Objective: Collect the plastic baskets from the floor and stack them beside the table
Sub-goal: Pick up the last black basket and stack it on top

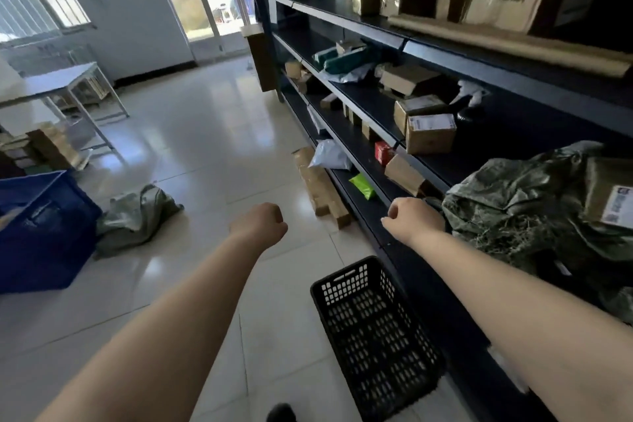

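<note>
A black perforated plastic basket [373, 329] stands on the tiled floor close to me, against the foot of the shelving. A large blue plastic crate [41, 233] sits on the floor at the left. Both my arms reach forward above the floor. My left hand [262, 221] is curled into a fist with nothing in it, beyond the black basket and to its left. My right hand [411, 217] is also closed and empty, hovering by the edge of the low shelf. A white table [58, 79] stands at the far left by the window.
Dark metal shelving [428, 44] full of cardboard parcels runs along the right. A long cardboard box [320, 185] and a grey mailer bag lie at its foot. A green sack [137, 216] lies beside the blue crate. Boxes are stacked under the table. A bright doorway is ahead.
</note>
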{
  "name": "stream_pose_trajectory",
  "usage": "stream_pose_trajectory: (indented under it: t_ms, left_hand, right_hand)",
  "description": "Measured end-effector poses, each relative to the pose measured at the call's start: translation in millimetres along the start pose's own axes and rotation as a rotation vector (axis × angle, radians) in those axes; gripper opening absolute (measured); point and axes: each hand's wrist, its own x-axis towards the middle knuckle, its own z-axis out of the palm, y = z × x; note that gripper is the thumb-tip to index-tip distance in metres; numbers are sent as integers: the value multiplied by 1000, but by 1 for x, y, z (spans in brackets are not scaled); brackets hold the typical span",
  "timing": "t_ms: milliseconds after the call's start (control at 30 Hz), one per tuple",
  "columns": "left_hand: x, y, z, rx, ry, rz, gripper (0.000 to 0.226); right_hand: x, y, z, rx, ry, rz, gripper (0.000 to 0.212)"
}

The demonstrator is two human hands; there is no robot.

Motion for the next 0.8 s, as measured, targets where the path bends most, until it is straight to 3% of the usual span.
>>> stream_pose_trajectory:
  t_ms: [267,500,700,800]
  left_hand:
    - [173,38,67,-12,-211,305,14]
    - [270,84,138,138,-455,564,55]
    - [313,88,225,75,-596,459,54]
    - [332,64,312,169,-608,443,58]
  right_hand:
    - [59,43,51,106,29,467,21]
    - [30,75,128,361,-5,1058,28]
    - [-3,93,218,503,-9,1407,49]
    - [3,118,297,590,-11,1514,64]
